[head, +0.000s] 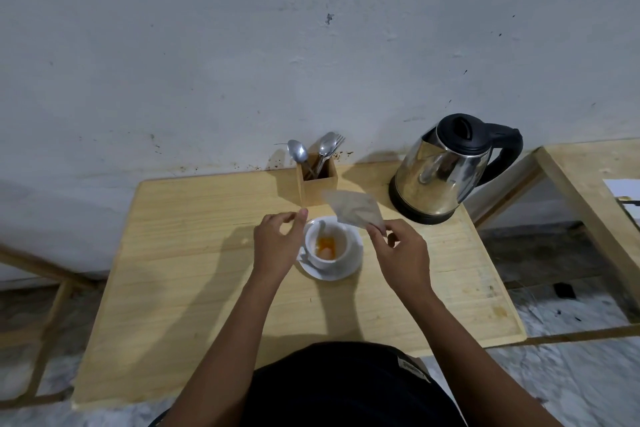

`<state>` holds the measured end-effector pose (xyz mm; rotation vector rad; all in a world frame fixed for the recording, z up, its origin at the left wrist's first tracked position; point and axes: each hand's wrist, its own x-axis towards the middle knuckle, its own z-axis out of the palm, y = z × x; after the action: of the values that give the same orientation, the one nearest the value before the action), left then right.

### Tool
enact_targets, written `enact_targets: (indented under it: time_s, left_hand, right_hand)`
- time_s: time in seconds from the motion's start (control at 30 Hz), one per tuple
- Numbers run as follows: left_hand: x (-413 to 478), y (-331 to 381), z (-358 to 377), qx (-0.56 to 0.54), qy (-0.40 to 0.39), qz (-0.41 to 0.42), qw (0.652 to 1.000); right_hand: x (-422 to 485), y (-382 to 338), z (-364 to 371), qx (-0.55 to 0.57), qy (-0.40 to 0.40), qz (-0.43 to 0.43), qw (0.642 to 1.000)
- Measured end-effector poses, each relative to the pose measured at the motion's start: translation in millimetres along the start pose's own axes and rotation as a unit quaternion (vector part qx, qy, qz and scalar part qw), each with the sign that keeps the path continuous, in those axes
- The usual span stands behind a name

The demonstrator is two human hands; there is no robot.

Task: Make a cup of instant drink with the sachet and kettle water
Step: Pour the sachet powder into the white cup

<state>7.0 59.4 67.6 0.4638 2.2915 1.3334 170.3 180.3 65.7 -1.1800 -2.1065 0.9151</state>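
A white cup [341,255] stands on a white saucer [351,269] in the middle of the wooden table [194,274]. Orange powder [327,246] lies at the cup's bottom. My right hand [403,255] pinches the lower corner of a blurred silvery sachet [355,209], held just above and behind the cup's right rim. My left hand [277,243] hovers at the cup's left side with curled fingers, thumb tip near the saucer's edge; it holds nothing that I can make out. A steel kettle [446,170] with a black lid and handle stands at the back right.
A wooden box [318,189] with spoons and a fork [323,147] stands against the wall behind the cup. A second wooden table [588,198] lies to the right, with white paper on it. The table's front edge is near my body.
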Motion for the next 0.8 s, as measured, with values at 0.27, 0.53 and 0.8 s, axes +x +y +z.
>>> enact_targets:
  time_s: [0.27,0.53,0.8]
  left_hand:
    - [-12.5,20.9,-15.5,-0.135,-0.187,-0.136,0.963]
    - [-10.3,-9.8,-31.5,-0.061,-0.166,-0.072,0.982]
    - [-9.1,-16.2,-34.4,-0.103,-0.172,-0.051,0.978]
  right_hand:
    - [-16.9,16.1,13.5,-0.033,0.001,-0.271,0.962]
    - [-12.4,-13.4,19.0,0.265,-0.245,0.151,0.920]
    - [-0.9,-36.2,46.2,0.242,-0.221,0.099,0.939]
